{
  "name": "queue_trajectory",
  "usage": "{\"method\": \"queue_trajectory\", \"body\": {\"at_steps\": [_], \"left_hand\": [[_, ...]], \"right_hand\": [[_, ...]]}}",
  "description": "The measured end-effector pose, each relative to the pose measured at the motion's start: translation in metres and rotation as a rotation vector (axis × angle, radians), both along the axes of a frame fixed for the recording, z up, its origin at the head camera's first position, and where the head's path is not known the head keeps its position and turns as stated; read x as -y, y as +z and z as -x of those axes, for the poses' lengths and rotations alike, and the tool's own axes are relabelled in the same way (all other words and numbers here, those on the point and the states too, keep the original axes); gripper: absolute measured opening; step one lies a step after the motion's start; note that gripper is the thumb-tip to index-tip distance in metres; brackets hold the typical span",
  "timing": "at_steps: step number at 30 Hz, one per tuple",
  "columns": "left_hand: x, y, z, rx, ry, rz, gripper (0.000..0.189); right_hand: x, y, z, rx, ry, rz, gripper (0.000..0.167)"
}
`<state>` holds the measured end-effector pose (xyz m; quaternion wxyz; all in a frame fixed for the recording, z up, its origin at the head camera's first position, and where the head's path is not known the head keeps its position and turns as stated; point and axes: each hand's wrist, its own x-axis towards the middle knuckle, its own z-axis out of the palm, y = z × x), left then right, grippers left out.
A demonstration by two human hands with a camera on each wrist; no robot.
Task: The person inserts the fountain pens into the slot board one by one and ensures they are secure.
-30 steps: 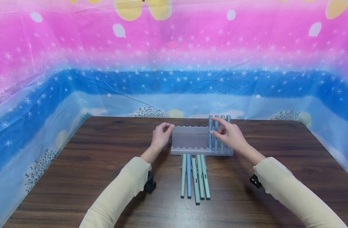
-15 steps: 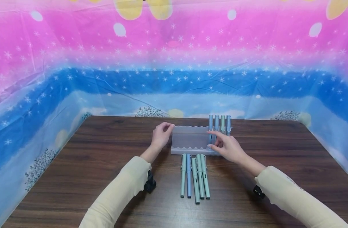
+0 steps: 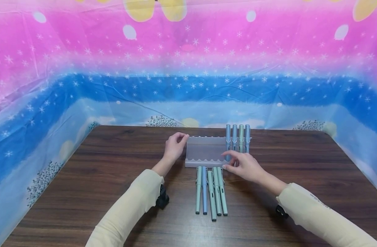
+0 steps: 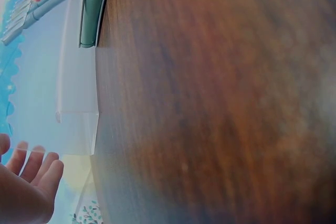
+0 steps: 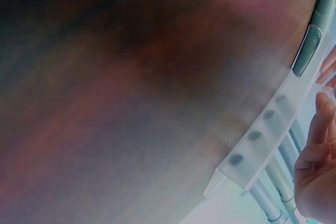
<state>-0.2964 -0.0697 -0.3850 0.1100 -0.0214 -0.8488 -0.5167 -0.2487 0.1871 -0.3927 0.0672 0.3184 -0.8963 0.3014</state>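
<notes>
- Clear rack (image 3: 204, 150), scalloped at the front lip and far edge: set across the far middle of the tabletop (image 3: 114, 161).
- Left hand (image 3: 175, 145): placed at the rack's far left corner; its grip is closed on that edge, with the sheet pinched between thumb and fingers.
- Right hand (image 3: 248, 167): held before the rack's right part; its grip is parted by a modest gap between thumb and forefinger, with nothing held.
- Loose pens, five, laid side by side on the near side of the rack. From left: one green pen (image 3: 198, 190), one blue pen (image 3: 205, 192), two further green pens (image 3: 217, 192), and the rightmost green pen (image 3: 222, 192).
- Governing relation: the loose row is found near and left of the right grip, long axes run near to far, clipped ends far. By the right hand the rightmost green pen is most closely approached, its far end seen just beside the thumb; whether contact is made cannot be told.
- Standing pens, four, held upright in the rack's right slots: three blue pens (image 3: 228, 135) and one green standing pen (image 3: 241, 132), third from left.
- Printed cloth (image 3: 188, 82): hung beyond the far edge.
</notes>
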Motion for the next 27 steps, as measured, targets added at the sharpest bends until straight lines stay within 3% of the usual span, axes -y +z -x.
{"method": "queue_trajectory", "body": {"at_steps": [10,27], "left_hand": [[0.0004,0.0018,-0.0016,0.01,-0.004,-0.011,0.027],[-0.0001,0.0017,-0.0005,0.014,0.008,-0.007,0.026]], "right_hand": [[0.0017,-0.0019,-0.0034,0.063,0.025,-0.094,0.028],[0.0072,-0.0025,-0.0083,0.106,-0.011,-0.106,0.022]]}}
